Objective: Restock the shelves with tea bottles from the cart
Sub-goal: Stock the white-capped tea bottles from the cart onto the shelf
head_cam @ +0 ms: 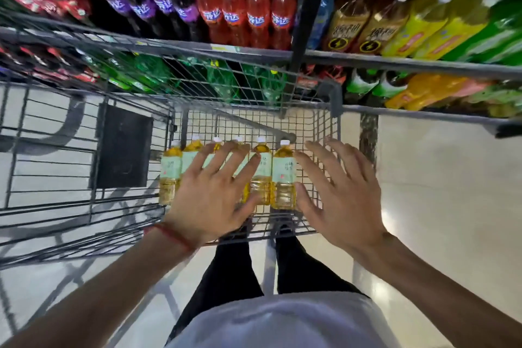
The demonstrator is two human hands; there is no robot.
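Both hands reach into the wire cart with nothing grasped. The left hand is released, its fingers straight and fanned wide, lying over the middle of a row of six tea bottles. Whether they press on the bottles or only hover above them cannot be told. The bottles sit side by side on the mesh floor of the cart, amber liquid under pale green labels, white caps pointing away from the person. Two bottles show just left of those fingers and two just right of them, while the pair beneath is mostly covered. The right hand is also released, its fingers spread and straight just to the right of the last bottle, with the thumb close beside that bottle's lower part. A red string bracelet circles the left wrist. Left of the left fingers, a dark panel hangs on the cart's wire wall. Well beyond both sets of fingertips stand the shelves: purple soda bottles and orange soda bottles above the left fingers, brown and yellow bottles above the right ones, and green bottles seen through the cart's far mesh. A pale floor lies right of the right fingers.
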